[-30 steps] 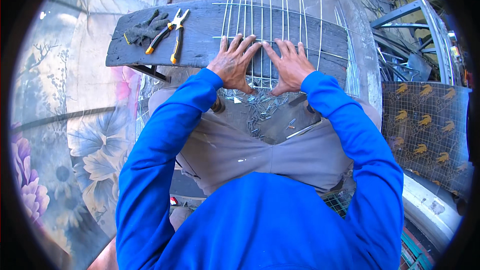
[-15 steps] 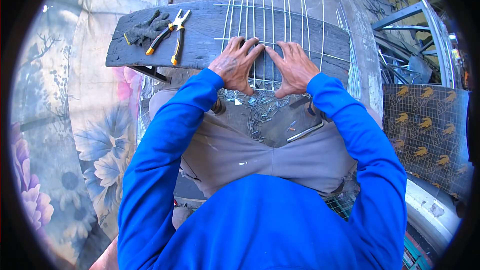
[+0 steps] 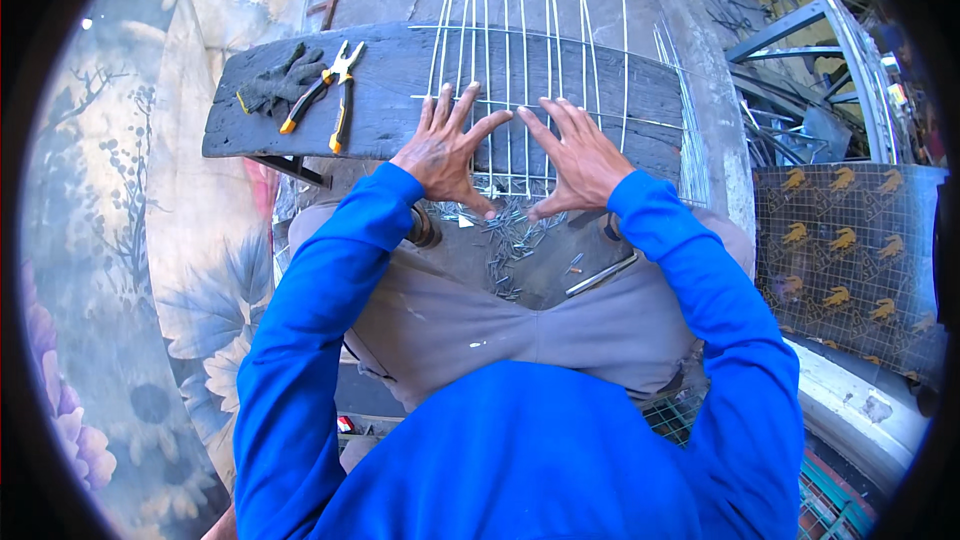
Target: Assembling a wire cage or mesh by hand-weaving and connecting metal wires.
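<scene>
A grid of thin metal wires [image 3: 506, 40], long rods crossed by a few others, lies on a dark wooden bench [image 3: 380, 65] and runs past its far edge. My left hand [image 3: 443, 157] is open, fingers spread over the left-hand wires, its thumb pointing down near the bench's near edge. Opposite it, my right hand [image 3: 580, 162] is also open, with its fingers over the wires right of centre. Neither hand grips anything. The index fingertips come close together at a cross wire. Parts of the wires under both hands are hidden.
Yellow-and-black pliers [image 3: 341, 100] lie beside a dark work glove [image 3: 280, 82] at the bench's left. Cut wire bits [image 3: 508, 255] litter the ground between my feet. More thin wires [image 3: 692, 155] stand at the bench's right end, near a metal frame [image 3: 850, 70].
The view has shifted slightly, so bench and wires appear lower and a little left. My fingers are spread wider, and both thumbs reach farther toward me.
</scene>
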Demonstrator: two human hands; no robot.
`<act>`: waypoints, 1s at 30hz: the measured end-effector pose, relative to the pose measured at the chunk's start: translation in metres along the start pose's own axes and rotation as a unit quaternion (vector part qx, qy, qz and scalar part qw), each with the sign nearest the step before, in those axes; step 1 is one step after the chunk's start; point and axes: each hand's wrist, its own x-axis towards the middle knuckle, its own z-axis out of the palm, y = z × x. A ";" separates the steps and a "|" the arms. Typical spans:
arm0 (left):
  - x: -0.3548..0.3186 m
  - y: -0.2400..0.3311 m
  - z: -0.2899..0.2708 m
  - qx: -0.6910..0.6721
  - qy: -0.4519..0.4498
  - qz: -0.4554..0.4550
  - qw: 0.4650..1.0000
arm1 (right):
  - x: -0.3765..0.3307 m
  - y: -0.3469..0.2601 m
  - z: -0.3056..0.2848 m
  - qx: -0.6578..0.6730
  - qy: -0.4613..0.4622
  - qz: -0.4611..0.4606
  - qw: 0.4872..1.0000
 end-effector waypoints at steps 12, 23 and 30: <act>-0.011 -0.016 -0.011 0.048 -0.047 -0.041 0.997 | -0.035 0.042 -0.009 -0.041 -0.068 0.075 0.994; -0.011 -0.015 -0.013 0.011 0.039 -0.017 0.999 | -0.035 0.051 -0.009 -0.036 0.029 0.023 0.999; -0.011 -0.014 -0.016 0.007 0.030 -0.015 0.999 | -0.037 0.051 -0.009 -0.044 0.040 0.014 0.998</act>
